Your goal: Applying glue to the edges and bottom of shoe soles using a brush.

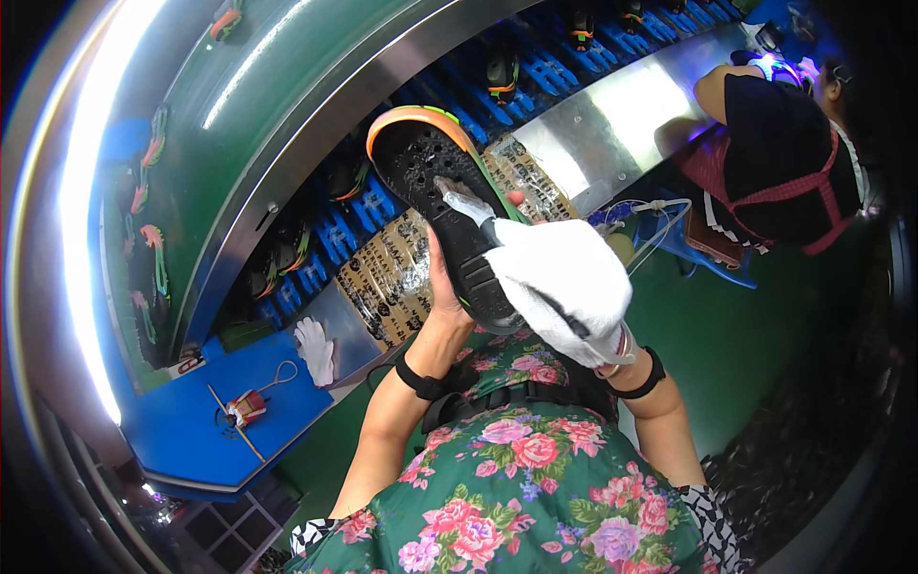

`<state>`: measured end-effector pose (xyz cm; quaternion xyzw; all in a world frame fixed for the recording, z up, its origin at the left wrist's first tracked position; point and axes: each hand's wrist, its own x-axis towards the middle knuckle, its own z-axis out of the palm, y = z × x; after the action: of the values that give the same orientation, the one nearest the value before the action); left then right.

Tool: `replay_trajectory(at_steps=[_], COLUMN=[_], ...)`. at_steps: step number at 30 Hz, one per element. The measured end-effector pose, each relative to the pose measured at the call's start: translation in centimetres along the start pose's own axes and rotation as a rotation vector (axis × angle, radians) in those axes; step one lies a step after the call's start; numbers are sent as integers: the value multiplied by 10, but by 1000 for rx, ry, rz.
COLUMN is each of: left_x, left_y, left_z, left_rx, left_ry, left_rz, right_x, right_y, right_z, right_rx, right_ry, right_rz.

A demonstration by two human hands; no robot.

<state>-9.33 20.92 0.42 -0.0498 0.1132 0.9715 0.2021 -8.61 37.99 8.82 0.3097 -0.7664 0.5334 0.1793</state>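
Observation:
A large shoe sole point(459, 244), black inside with an orange and green rim, is held up in front of me, its inner face toward me. My left hand point(444, 287) is bare and grips the sole from beneath, thumb along its left edge; a fingertip shows past the right edge. My right hand point(566, 282) wears a white glove and is closed round the dark handle of a brush point(466, 201). The brush's pale, wet-looking bristles lie against the sole's inner face, near its holes. Inside the glove the fingers are hidden.
Behind the sole runs a metal ledge point(650, 105) with taped cardboard point(387, 277). Beyond are blue racks point(335, 234) with shoe parts, and a green belt point(258, 105). A blue table point(210, 430) at left holds a white glove point(314, 352) and a small red container point(247, 408). Another person point(779, 143) works at right.

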Motion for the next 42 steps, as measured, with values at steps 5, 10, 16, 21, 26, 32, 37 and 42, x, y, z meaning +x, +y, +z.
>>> replay_trajectory(at_steps=[5, 10, 16, 21, 26, 32, 37, 42], left_x=[12, 17, 26, 27, 28, 29, 23, 22], left_y=[8, 11, 18, 22, 20, 32, 31, 40], left_z=[9, 13, 8, 9, 16, 23, 22, 17], left_rx=[-9, -19, -103, -108, -208, -25, -20, -41], left_ry=[-165, 68, -197, -195, -200, -162, -131, -202], left_rz=[-115, 84, -32, -8, 144, 20, 81, -97], right_x=[-7, -11, -13, -18, -20, -23, -20, -23], right_y=[1, 7, 9, 12, 11, 10, 13, 10], right_z=[13, 9, 11, 6, 3, 0, -3, -3], right_rx=[-38, 51, 213, 29, 265, 247, 196, 377], right_ry=[-19, 71, 7, -96, -58, -163, 17, -207], right_rz=[-33, -18, -56, -132, -20, -82, 89, 14])
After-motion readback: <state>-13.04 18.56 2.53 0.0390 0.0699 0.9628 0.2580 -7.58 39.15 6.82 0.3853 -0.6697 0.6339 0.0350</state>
